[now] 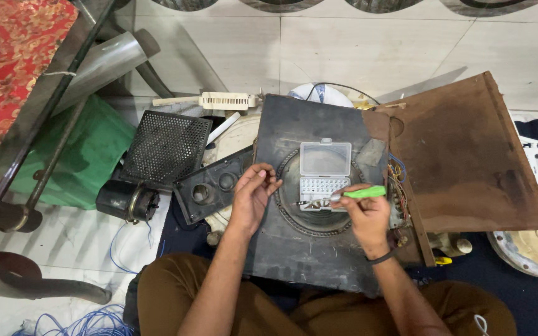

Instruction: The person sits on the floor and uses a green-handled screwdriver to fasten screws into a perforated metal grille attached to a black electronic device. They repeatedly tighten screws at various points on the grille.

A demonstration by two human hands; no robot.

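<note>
1. At the centre of the frame a small clear plastic bit case (pixel 325 174) lies open on a dark square panel (pixel 306 249). Its hinged lid stands up toward the top of the frame, and the tray below holds rows of small bits. No label on it can be made out.
2. The right hand (pixel 367 214) is just right of the case, fingers closed around a green-handled screwdriver (pixel 359 193) whose thin metal shaft points left across the tray's lower edge.
3. The left hand (pixel 251 198) rests on the panel's left part, just beside the case. Its fingers are curled together with the tips pinched; whether they hold anything small cannot be told.
4. A round ring is set into the panel beneath the case.
5. A brown rusty board (pixel 468 162) leans over the panel's right edge, with a bundle of coloured wires (pixel 397 180) showing in the gap between them.
6. Left of the panel lie a perforated black grille (pixel 164 146), a black plate with two round holes (pixel 210 186) and a small dark motor (pixel 129 200).
7. A green cloth (pixel 88 155) lies at mid-left, a white comb-like plastic part (pixel 219 100) sits above the grille, and loose blue wire (pixel 88 323) is at lower left.
</note>
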